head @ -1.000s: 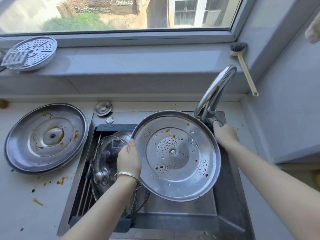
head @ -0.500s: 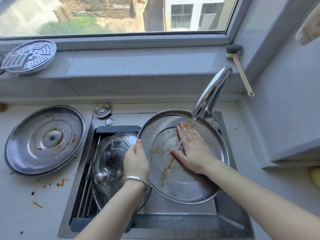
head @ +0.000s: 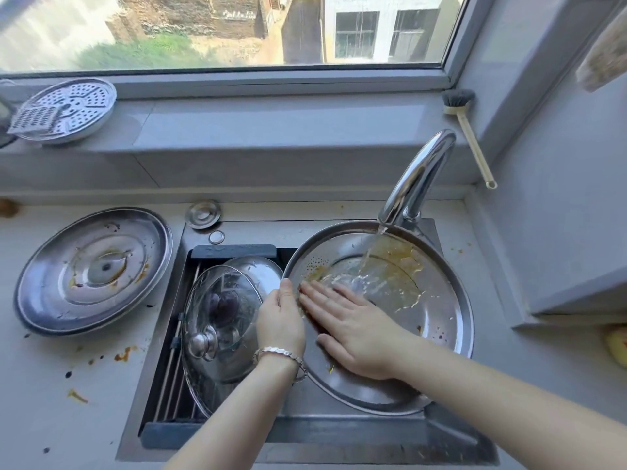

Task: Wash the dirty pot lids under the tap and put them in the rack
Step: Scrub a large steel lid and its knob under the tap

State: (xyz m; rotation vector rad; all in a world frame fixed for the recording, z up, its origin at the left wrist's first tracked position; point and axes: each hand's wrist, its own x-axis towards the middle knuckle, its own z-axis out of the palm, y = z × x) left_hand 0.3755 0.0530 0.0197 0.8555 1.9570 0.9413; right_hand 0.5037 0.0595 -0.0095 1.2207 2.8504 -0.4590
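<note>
Rinsing in progress: lid [head: 441, 320] held tilted beneath the tap [head: 417, 178], so the water sheets grease off. Left hand [head: 280, 323] fingers grip its rim, steadying it. Right hand [head: 359, 334] fingers lie flat on it, apparently scrubbing. Second lid [head: 91, 269], left of the tap, looks unwashed.

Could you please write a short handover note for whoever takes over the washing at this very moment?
Left hand grips the left rim of the large round steel lid, held tilted under the running chrome tap. Right hand lies flat on its wet inner face, which shows orange residue.
Done: a glass lid with steel knob and a smaller steel lid stand in the metal-rod rack.
Left: finish and rack this lid, then wash the sauce-stained steel lid on the counter.
</note>
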